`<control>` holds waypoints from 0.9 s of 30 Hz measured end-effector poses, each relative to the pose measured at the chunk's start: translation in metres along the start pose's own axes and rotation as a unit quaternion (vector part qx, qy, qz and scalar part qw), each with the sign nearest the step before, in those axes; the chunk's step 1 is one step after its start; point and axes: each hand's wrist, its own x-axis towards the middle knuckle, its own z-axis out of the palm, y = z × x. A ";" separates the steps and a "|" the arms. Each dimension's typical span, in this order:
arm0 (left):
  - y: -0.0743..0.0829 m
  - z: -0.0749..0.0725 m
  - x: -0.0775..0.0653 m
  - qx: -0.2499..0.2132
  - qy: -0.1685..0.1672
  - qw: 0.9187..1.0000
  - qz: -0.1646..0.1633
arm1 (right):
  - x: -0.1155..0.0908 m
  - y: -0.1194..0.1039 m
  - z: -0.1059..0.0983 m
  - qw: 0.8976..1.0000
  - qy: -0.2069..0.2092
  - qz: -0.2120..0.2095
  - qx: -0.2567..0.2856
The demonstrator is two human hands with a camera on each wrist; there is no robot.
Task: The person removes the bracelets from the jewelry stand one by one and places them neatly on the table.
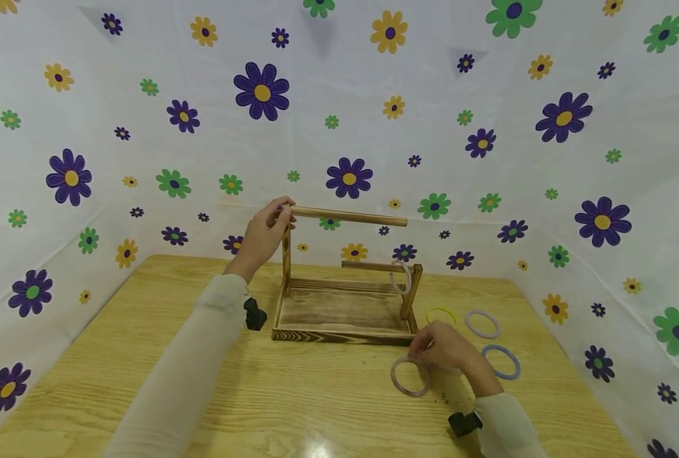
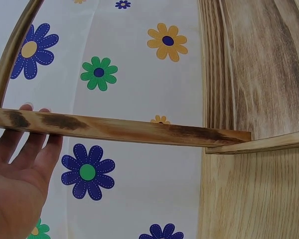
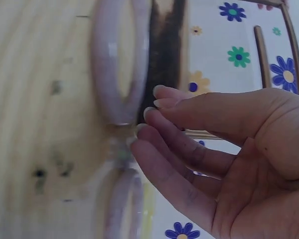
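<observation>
A wooden bangle stand (image 1: 345, 337) with a tray base, a tall post with a long top bar (image 1: 350, 216) and a shorter post with a lower bar (image 1: 368, 266) stands on the table. At the tall post's top my left hand (image 1: 267, 232) grips the post (image 2: 114, 128), its fingers wrapped behind it. One pale bangle (image 1: 401, 278) hangs on the lower bar. A mauve bangle (image 1: 393, 378) lies before the stand's right front corner. My right hand (image 1: 445, 346) is beside it, fingers loosely bent, fingertips (image 3: 149, 110) close to its edge with nothing pinched between them.
Right of the stand lie a yellow bangle (image 1: 441, 310), a lavender bangle (image 1: 482, 324) and a blue bangle (image 1: 501, 362). Small dark specks (image 1: 445, 399) dot the wooden table (image 1: 293, 394). A flowered white cloth (image 1: 316, 140) encloses the back and sides.
</observation>
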 end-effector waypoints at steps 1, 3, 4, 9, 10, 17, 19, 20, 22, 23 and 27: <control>0.000 0.000 0.000 -0.001 0.000 1.000 0.000 | 0.000 -0.001 -0.002 1.000 0.005 -0.003 -0.003; 0.001 -0.001 -0.001 -0.002 0.000 1.000 -0.002 | 0.000 -0.004 -0.005 1.000 0.022 -0.001 -0.006; 0.001 -0.001 -0.001 -0.003 0.000 1.000 -0.001 | 0.000 -0.005 -0.007 0.999 0.031 0.008 -0.005; 0.002 -0.001 -0.002 -0.014 -0.002 1.000 -0.001 | -0.003 -0.015 -0.016 0.995 0.091 0.050 0.004; 0.002 -0.001 -0.001 -0.014 -0.001 1.000 -0.001 | -0.003 -0.016 -0.017 0.993 0.104 0.058 0.013; 0.001 -0.001 -0.001 -0.013 -0.003 1.000 -0.003 | 0.006 -0.025 -0.026 0.973 0.223 0.060 -0.001; 0.002 -0.001 -0.001 -0.013 -0.002 1.000 -0.004 | 0.010 -0.027 -0.027 0.964 0.256 0.064 -0.009; 0.002 -0.001 -0.002 -0.012 -0.002 1.000 -0.004 | 0.013 -0.029 -0.027 0.961 0.269 0.066 -0.010; 0.002 -0.001 -0.002 -0.011 -0.003 1.000 -0.004 | 0.017 -0.031 -0.027 0.953 0.294 0.068 -0.011; 0.002 -0.001 -0.002 -0.011 -0.003 1.000 -0.004 | 0.019 -0.032 -0.028 0.950 0.305 0.067 -0.009; 0.002 -0.001 -0.001 -0.011 -0.002 1.000 -0.002 | 0.028 -0.035 -0.027 0.941 0.333 0.061 -0.007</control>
